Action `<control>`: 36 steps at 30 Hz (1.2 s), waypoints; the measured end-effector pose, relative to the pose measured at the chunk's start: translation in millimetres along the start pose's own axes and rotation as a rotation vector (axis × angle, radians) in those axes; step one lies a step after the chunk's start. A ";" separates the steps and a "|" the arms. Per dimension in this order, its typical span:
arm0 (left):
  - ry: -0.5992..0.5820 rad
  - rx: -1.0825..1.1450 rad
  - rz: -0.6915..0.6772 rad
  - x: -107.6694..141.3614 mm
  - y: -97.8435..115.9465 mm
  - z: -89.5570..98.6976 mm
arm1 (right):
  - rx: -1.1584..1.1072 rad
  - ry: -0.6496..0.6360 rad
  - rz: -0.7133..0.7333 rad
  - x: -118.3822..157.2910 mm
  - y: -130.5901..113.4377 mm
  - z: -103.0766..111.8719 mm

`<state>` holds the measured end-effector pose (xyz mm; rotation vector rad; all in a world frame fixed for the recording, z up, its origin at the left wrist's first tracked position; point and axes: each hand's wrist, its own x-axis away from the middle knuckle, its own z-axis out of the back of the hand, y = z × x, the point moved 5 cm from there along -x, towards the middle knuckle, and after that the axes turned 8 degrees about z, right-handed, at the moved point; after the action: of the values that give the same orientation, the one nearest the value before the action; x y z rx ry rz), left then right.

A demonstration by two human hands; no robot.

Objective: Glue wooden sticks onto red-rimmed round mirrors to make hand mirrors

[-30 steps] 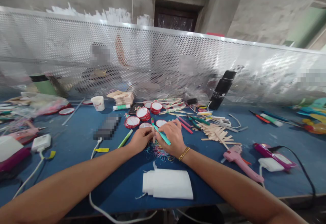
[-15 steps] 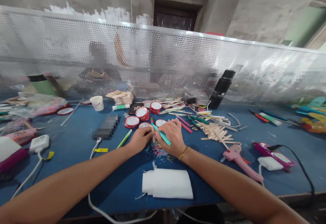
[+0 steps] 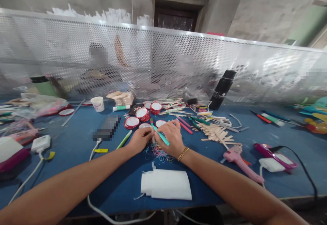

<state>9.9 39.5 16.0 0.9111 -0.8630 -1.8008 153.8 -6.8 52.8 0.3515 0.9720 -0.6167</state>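
Note:
Between the fingertips of my left hand [image 3: 139, 141] an upright wooden craft stick [image 3: 153, 138] is pinched, its upper part coloured green and red. My right hand [image 3: 173, 137] grips a teal felt-tip pen [image 3: 164, 138], slanted with its upper-left end at the stick; the exact contact is too small to make out. Loose coloured rubber bands [image 3: 160, 154] lie under and between both hands. Just beyond the fingers are round red-rimmed pieces with white faces [image 3: 142, 114]. A green pen [image 3: 124, 139] rests left of my left hand.
A folded white cloth [image 3: 166, 184] lies near the front edge. Craft sticks [image 3: 217, 132] are heaped at right, beside a pink glue gun [image 3: 236, 155]. A cabled phone [image 3: 106, 129] and paper cup [image 3: 97, 104] stand left. A black bottle [image 3: 222, 90] is before the perforated metal screen [image 3: 143, 58].
The teal pen has shifted slightly left and its upper end now meets the coloured part of the stick. My left hand still holds the stick in nearly the same place.

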 end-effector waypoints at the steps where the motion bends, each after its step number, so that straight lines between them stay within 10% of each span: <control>1: 0.003 -0.006 0.010 0.0 -0.1 0.1 | -0.003 0.009 -0.003 0.2 0.4 0.7; 36: -0.037 0.054 0.033 -3.0 -2.5 -0.8 | -0.032 0.028 0.035 1.8 5.0 -0.4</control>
<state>10.5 43.0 14.1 0.8955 -0.9490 -1.7777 157.5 -3.2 51.1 0.3494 0.9995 -0.5651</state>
